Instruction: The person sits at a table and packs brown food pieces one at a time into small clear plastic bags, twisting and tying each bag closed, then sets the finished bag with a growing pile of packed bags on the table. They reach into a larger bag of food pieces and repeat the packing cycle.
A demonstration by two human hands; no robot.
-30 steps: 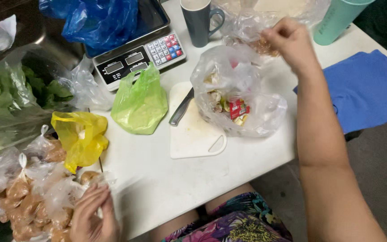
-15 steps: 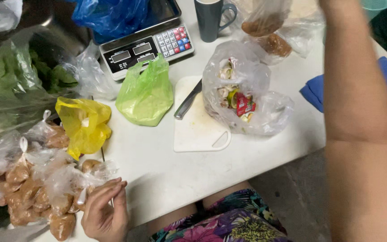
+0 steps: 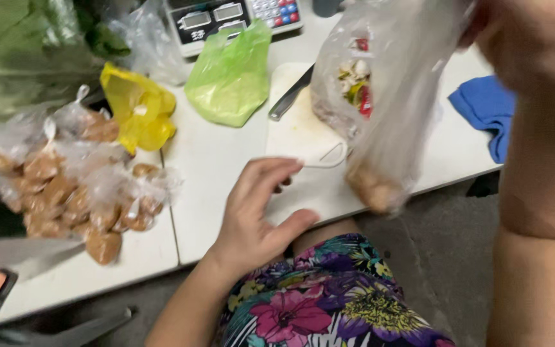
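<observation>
1. Clear plastic bag (image 3: 390, 128) hangs in the head view, pinched at its top by the right hand (image 3: 528, 38) at the upper right edge; that grip is clenched on the bag's neck, though the fingers are blurred.
2. Brown lumps sit at the bag's bottom, just past the near edge of the white surface (image 3: 213, 167). Long axis of the bag runs top right to bottom left, tilted.
3. Left hand (image 3: 258, 218) is released, palm up, fingers spread, holding nothing. It lies just left of and below the bag's bottom; it is the nearer free hand.
4. Behind the bag: white cutting board (image 3: 300, 125) with a knife (image 3: 290, 96), and a second clear bag.
5. Left: green bag (image 3: 229, 80), yellow bag (image 3: 137, 109), tied packets of brown pieces (image 3: 65, 186). Far right: blue cloth (image 3: 483, 112).
</observation>
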